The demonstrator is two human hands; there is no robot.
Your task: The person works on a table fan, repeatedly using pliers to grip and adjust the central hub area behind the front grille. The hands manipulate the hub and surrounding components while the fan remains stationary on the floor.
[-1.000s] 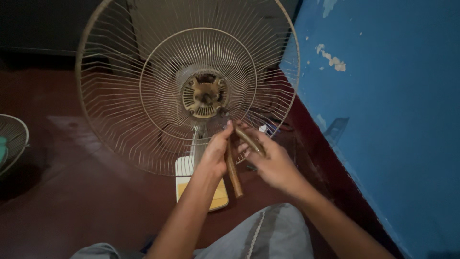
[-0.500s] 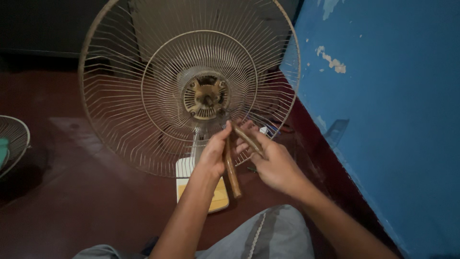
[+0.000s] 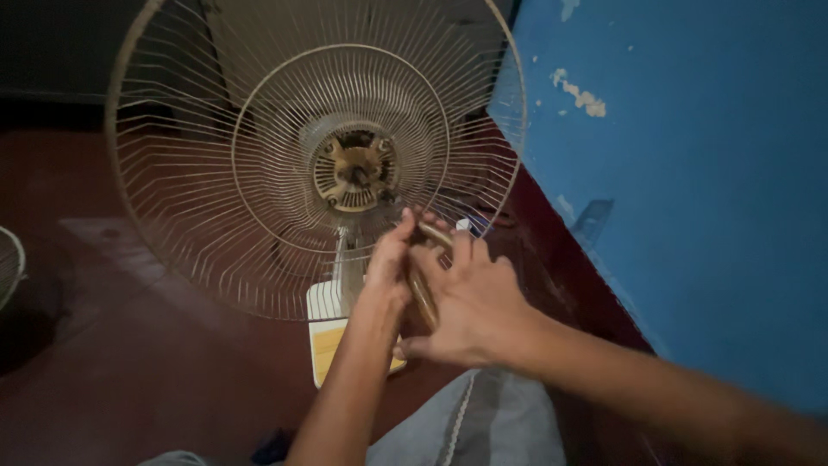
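Observation:
A standing fan's rear wire guard (image 3: pixel 216 198) faces me, blade removed, with the bare motor hub (image 3: pixel 355 171) at its centre. Just below and right of the hub, my left hand (image 3: pixel 390 259) and my right hand (image 3: pixel 470 302) are together on a pair of pliers with worn brown handles (image 3: pixel 423 293). Left fingers pinch near the tool's upper end close to the guard wires. My right hand wraps the handles with fingers spread. The jaws are hidden behind my fingers.
The fan's white and yellow base (image 3: pixel 332 332) stands on a dark red floor (image 3: pixel 129 371). A blue wall (image 3: pixel 690 173) with chipped paint rises close on the right. Part of another wire guard (image 3: pixel 9 263) shows at the left edge. My grey-clad knee (image 3: pixel 483 423) is below.
Both hands have stayed together on the pliers just below the hub, with only small shifts of the fingers. The view has moved closer to the fan.

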